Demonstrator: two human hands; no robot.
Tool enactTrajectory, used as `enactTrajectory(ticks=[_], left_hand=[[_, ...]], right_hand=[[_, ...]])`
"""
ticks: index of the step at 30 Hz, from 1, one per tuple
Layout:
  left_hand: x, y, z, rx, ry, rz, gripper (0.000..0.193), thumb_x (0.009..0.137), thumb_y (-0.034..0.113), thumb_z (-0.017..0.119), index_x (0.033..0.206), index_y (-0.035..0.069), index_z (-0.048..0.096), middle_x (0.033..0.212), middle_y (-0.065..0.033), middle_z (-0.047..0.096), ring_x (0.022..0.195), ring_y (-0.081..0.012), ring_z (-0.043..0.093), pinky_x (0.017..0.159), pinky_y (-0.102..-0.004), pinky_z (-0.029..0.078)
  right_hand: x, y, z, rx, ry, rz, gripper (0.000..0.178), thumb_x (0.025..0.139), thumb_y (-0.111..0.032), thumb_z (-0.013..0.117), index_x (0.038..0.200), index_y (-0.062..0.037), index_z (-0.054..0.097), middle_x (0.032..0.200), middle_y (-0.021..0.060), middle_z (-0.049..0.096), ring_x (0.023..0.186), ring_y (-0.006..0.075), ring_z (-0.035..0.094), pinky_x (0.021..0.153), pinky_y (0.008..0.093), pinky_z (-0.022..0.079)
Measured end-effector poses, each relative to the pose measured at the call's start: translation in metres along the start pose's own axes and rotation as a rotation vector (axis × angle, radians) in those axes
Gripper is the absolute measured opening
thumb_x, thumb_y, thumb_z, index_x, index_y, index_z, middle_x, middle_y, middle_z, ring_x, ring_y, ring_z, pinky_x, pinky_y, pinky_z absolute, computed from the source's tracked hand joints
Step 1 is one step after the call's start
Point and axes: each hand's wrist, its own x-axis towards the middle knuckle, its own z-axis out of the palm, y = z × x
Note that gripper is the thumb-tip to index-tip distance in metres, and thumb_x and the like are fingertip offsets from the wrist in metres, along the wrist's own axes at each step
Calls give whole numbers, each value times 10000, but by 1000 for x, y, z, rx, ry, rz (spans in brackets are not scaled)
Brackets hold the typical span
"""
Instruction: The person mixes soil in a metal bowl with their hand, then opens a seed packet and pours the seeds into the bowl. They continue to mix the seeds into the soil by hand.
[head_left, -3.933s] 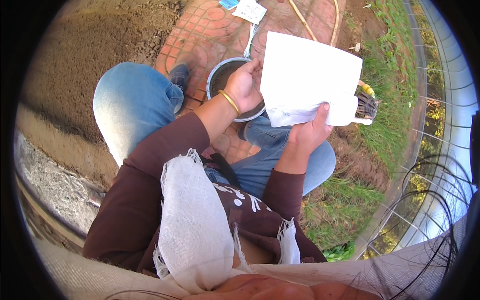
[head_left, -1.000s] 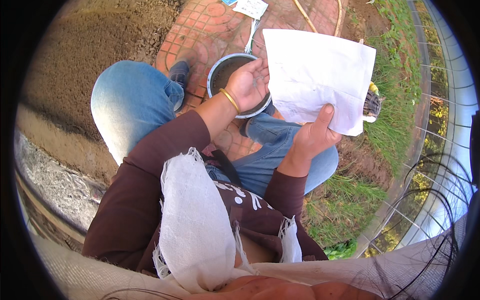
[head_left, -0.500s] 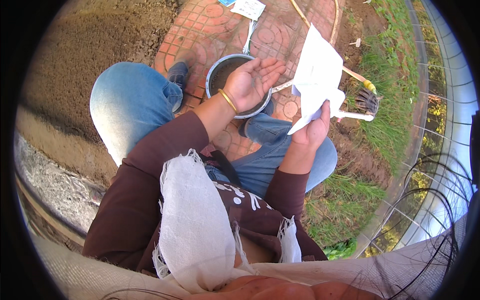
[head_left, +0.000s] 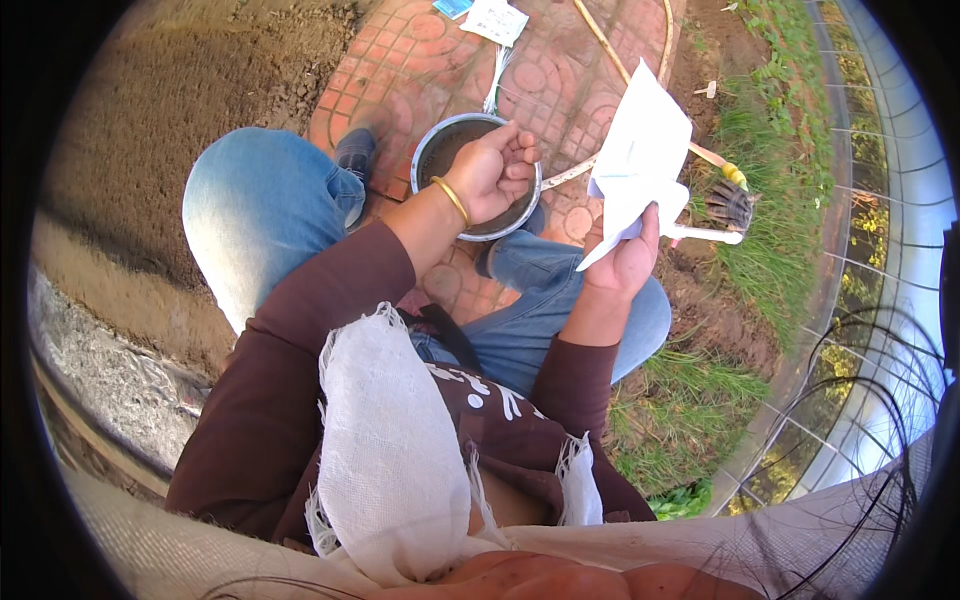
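Observation:
Over a round bucket (head_left: 416, 165) of dark soil, my left hand (head_left: 490, 178), with a gold bangle (head_left: 452, 202) at its wrist, is palm up with its fingers curled in. Whatever lies inside those fingers is hidden. To its right, my right hand (head_left: 628, 258) pinches the lower part of a folded white sheet of paper (head_left: 645, 130), thumb in front. The paper stands tilted upward, apart from the left hand, and its folds hide some of the right fingers.
Beyond the bucket, a bundle of thin white strips (head_left: 496, 80) lies below a white packet (head_left: 495, 20) and a blue packet (head_left: 452, 7) on red paving (head_left: 400, 80). Right of the paper are a hose (head_left: 605, 40) and a dark ribbed nozzle (head_left: 731, 205) on grass. Bare soil (head_left: 220, 80) borders the left.
My left hand has curled its fingers from an open, flat palm and drawn slightly back from the paper. My right hand keeps its hold, the paper shifting only slightly.

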Motion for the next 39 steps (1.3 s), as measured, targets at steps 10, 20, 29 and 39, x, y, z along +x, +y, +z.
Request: enactTrajectory(ticks=[10, 20, 29, 39], left_hand=[[-1, 0, 67, 511, 248, -40, 446, 999, 490, 381, 686, 172, 362, 605, 69, 305, 492, -59, 238, 435, -223, 175], [-5, -14, 62, 805, 302, 4, 552, 902, 494, 598, 1128, -9, 615, 986, -86, 658, 848, -115, 614, 660, -193, 440], [-8, -13, 29, 926, 124, -47, 472, 883, 108, 580, 1312, -39, 449, 1212, -117, 573, 1097, -199, 571, 935, -326, 466], [-15, -16, 51, 938, 115, -80, 444, 880, 106, 544, 1300, -12, 458, 1143, -93, 590, 992, -177, 597, 843, -307, 493]], right_hand=[[25, 7, -44, -175, 88, 27, 407, 1001, -185, 391, 1350, 24, 399, 1303, 142, 527, 1150, 297, 551, 966, 433, 468], [23, 16, -65, -393, 135, -34, 439, 977, -165, 438, 1347, 67, 392, 1280, 176, 543, 1150, 303, 560, 977, 439, 469], [17, 10, -64, -811, 168, -479, 480, 871, -41, 575, 1320, 28, 419, 1238, 156, 537, 1164, 300, 502, 1019, 410, 389], [-14, -27, 52, -2178, -678, -813, 331, 683, -192, 773, 985, -100, 673, 1064, 39, 650, 1157, 249, 499, 1060, 525, 191]])
